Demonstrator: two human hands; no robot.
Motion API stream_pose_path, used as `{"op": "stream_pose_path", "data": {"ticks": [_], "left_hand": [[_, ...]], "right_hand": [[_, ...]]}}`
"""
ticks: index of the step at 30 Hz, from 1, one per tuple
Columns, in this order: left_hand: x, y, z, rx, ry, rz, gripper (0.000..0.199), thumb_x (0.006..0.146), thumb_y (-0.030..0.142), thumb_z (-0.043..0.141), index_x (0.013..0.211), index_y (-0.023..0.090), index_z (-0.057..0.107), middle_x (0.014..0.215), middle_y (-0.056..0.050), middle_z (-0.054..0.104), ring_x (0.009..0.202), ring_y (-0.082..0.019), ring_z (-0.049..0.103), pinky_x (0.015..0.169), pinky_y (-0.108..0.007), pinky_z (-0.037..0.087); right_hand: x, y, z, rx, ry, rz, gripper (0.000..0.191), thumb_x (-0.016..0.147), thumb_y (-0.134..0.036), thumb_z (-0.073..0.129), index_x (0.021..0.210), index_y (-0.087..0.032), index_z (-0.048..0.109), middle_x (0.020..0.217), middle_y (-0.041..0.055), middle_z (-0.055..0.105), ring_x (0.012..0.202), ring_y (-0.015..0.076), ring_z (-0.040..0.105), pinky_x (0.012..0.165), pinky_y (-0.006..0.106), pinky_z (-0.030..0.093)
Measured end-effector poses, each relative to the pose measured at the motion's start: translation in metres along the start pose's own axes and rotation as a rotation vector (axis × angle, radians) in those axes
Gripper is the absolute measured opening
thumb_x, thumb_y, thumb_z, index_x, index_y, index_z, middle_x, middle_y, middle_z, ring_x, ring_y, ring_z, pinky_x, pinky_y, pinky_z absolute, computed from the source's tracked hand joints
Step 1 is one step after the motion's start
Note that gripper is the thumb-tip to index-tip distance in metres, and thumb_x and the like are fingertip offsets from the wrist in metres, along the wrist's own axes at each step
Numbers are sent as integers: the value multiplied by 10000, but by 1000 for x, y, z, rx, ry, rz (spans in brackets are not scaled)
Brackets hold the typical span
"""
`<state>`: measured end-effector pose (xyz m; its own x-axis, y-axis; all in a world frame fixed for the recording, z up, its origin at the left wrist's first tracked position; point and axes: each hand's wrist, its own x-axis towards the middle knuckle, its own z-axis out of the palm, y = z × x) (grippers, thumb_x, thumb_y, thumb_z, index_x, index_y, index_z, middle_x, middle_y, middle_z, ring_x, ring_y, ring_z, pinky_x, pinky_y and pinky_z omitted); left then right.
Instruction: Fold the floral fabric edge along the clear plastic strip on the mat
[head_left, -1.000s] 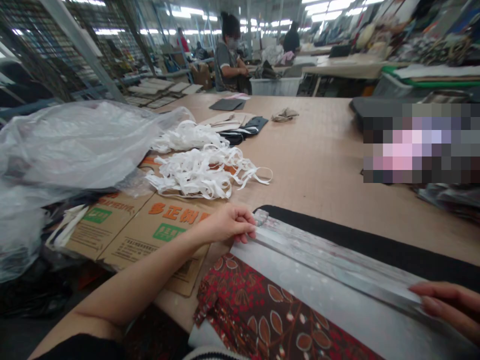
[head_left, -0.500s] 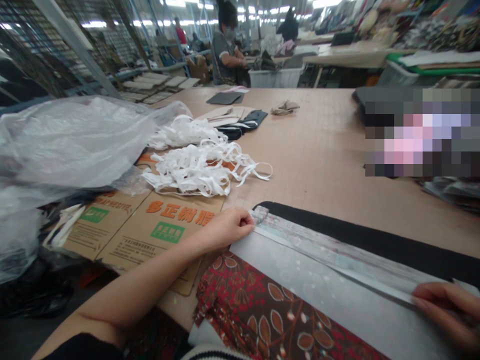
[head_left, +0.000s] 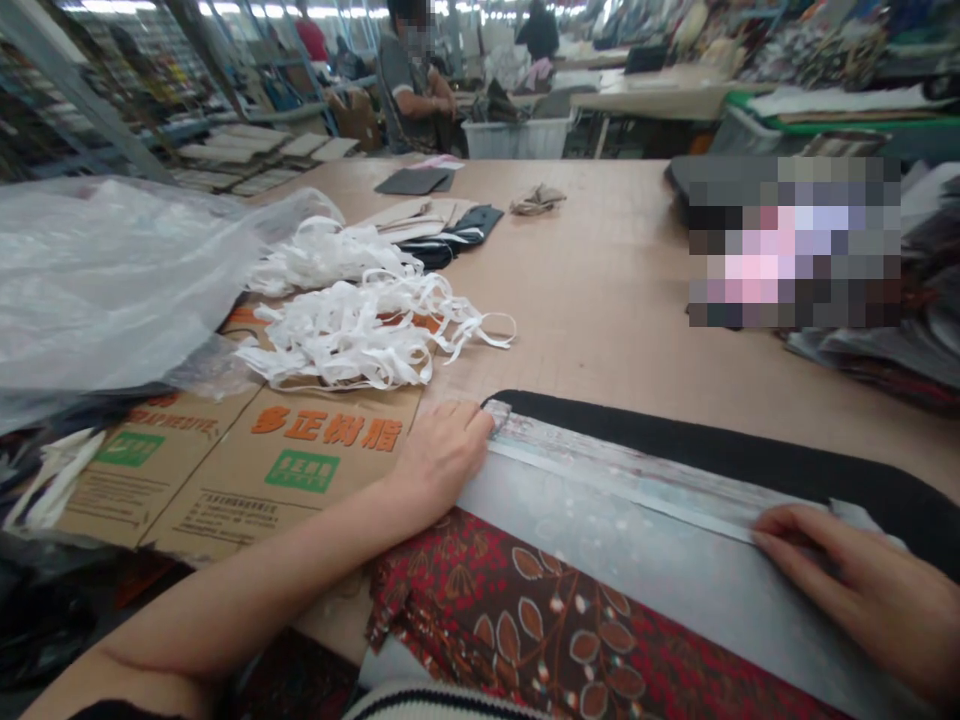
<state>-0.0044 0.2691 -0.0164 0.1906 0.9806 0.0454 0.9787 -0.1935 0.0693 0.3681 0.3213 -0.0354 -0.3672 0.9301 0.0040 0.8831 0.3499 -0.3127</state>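
A pale grey fabric panel lies over a black board, with a narrow white tape running along it below a folded, streaky upper edge. My left hand is closed at the panel's left end, pinching the tape and fabric corner. Farther right, my right hand pinches the tape between thumb and fingers, and the tape is straight between the two hands. Nearer my body, a red and brown leaf-print fabric shows from under the grey panel.
Flattened cardboard lies left of my arm. Beyond it are a heap of white tape loops and a large clear plastic bag. Fabric pieces lie farther back on the table. A person stands behind a white bin.
The view has swung a little to the right. The tape, which sagged near its middle, now runs straighter along the fabric. Both hands remain at it.
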Motion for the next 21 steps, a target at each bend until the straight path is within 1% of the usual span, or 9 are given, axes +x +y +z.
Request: {"op": "stream_pose_path", "data": {"ticks": [3, 4, 6, 9, 11, 14, 17, 19, 21], "left_hand": [[-6, 7, -3, 265, 11, 257, 180, 851, 77, 415, 857, 115, 591, 880, -99, 588, 815, -249, 528, 758, -390, 416], [-8, 8, -3, 315, 10, 309, 201, 846, 64, 407, 859, 103, 603, 882, -113, 595, 799, -252, 536, 749, -392, 422], [-10, 12, -4, 402, 10, 363, 260, 825, 32, 391, 961, 68, 610, 887, -143, 600, 776, -260, 548, 735, -397, 431], [-12, 20, -6, 507, -29, 397, 445, 805, -1, 360, 1212, 102, 507, 853, -136, 599, 740, -264, 555, 708, -398, 435], [-13, 26, -7, 558, -81, 406, 523, 799, -15, 347, 1280, 164, 450, 817, -115, 592, 716, -260, 554, 692, -392, 434], [-14, 32, -10, 607, -136, 389, 542, 802, -21, 337, 1293, 184, 440, 768, -100, 575, 698, -258, 552, 671, -382, 434], [-14, 34, -12, 622, -152, 364, 542, 803, -26, 328, 1290, 181, 446, 754, -99, 572, 690, -258, 554, 651, -378, 441], [-13, 34, -10, 610, -127, 368, 526, 806, -20, 327, 1278, 170, 462, 773, -106, 580, 709, -261, 557, 671, -393, 449], [-10, 35, -7, 580, -63, 404, 490, 804, -11, 333, 1236, 140, 506, 906, -143, 593, 837, -283, 555, 752, -427, 447]], "right_hand": [[2, -16, -10, 68, -115, 36, 155, 761, -387, 463, 708, -294, 575, 719, 68, 650, 660, 240, 591, 606, 371, 441], [3, -20, -12, 67, -108, 47, 155, 767, -368, 449, 712, -281, 564, 710, 55, 644, 661, 238, 588, 602, 364, 437], [2, -25, -14, 47, -97, 67, 144, 780, -333, 433, 734, -262, 550, 700, 30, 634, 664, 223, 584, 589, 333, 424], [0, -29, -15, 0, -91, 90, 135, 803, -282, 418, 752, -241, 537, 713, 15, 631, 673, 195, 583, 575, 288, 401], [-1, -32, -14, -31, -73, 97, 130, 811, -255, 414, 755, -232, 529, 719, 13, 631, 672, 184, 583, 560, 270, 383], [-1, -34, -13, -64, -24, 104, 119, 818, -236, 415, 763, -224, 519, 707, 4, 626, 651, 170, 580, 548, 257, 365], [-1, -36, -12, -109, 17, 92, 110, 817, -225, 423, 759, -220, 517, 690, -3, 621, 637, 164, 576, 548, 256, 351], [-1, -37, -11, -157, 29, 81, 112, 816, -217, 425, 757, -217, 520, 690, 1, 623, 634, 166, 571, 540, 258, 335], [-1, -38, -11, -199, 19, 73, 122, 818, -209, 422, 753, -214, 525, 693, 7, 625, 636, 170, 568, 534, 261, 320]]}}
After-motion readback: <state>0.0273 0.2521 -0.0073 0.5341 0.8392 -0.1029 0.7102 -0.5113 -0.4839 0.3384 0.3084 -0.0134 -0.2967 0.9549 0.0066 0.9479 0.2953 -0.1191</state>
